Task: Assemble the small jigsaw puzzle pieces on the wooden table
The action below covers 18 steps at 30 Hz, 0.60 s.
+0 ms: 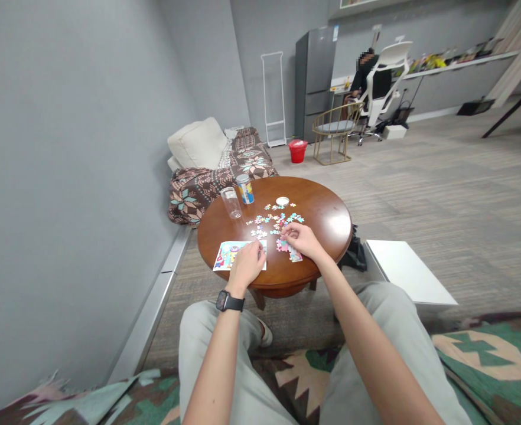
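Observation:
Loose pastel puzzle pieces (274,221) lie scattered on a round wooden table (326,224). A small joined cluster of pieces (289,251) sits at the near edge. My right hand (302,241) rests on that cluster with fingers curled, pinching a piece. My left hand (246,265), a black watch on its wrist, lies with fingers curled on a colourful picture card (225,255) to the left. Whether the left hand holds a piece is hidden.
A clear glass (231,202), a printed can (245,189) and a white lid (282,201) stand at the table's far side. A white box (404,269) sits right of the table. Beyond are a patterned couch (216,171), a red bucket (297,150), and a seated person (367,77).

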Each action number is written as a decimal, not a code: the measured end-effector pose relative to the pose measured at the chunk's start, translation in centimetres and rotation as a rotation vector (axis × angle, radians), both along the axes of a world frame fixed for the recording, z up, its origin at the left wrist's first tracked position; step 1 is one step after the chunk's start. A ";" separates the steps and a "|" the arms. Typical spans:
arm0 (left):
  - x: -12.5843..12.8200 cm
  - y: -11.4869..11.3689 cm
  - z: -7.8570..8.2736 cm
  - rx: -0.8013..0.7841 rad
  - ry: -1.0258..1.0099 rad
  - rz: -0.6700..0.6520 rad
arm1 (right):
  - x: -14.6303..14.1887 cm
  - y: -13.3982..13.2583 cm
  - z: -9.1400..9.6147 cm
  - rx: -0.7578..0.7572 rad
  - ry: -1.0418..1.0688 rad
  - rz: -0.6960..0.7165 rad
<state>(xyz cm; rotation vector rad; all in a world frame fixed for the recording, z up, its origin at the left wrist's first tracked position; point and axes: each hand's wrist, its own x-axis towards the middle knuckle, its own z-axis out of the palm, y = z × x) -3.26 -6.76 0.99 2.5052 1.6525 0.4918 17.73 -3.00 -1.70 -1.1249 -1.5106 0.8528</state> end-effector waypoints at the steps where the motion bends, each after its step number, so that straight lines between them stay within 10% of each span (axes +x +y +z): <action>1: 0.0 0.0 0.0 0.000 0.000 0.001 | 0.0 0.0 0.0 0.011 -0.009 -0.011; 18: 0.1 -0.1 0.2 0.008 0.002 -0.009 | 0.0 -0.1 0.2 0.024 -0.119 -0.017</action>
